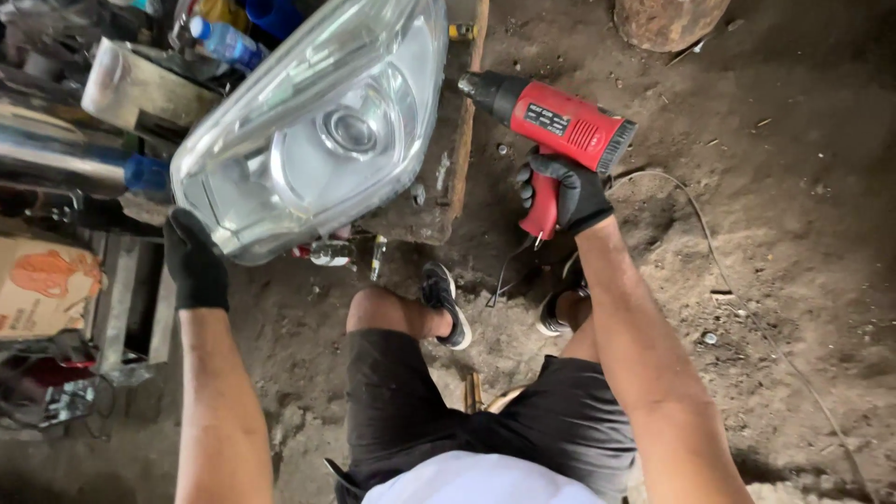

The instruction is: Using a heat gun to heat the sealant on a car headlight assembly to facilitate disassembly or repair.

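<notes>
My left hand (196, 263), in a black glove, grips the lower edge of a large clear car headlight (322, 121) and holds it up tilted over a worn wooden block. My right hand (565, 191), also in a black glove, is closed around the red handle of a red and black heat gun (555, 121). The gun's black nozzle points left toward the headlight's right side, a short gap away. Its thin cord (709, 252) trails off across the dirt floor to the right.
A wooden block (448, 177) lies under the headlight. Clutter fills the left: a blue-capped plastic bottle (224, 42), metal pipes, a cardboard box (42, 285), a metal frame. A round log end (667, 21) sits at top right. My legs and dark shoes are below.
</notes>
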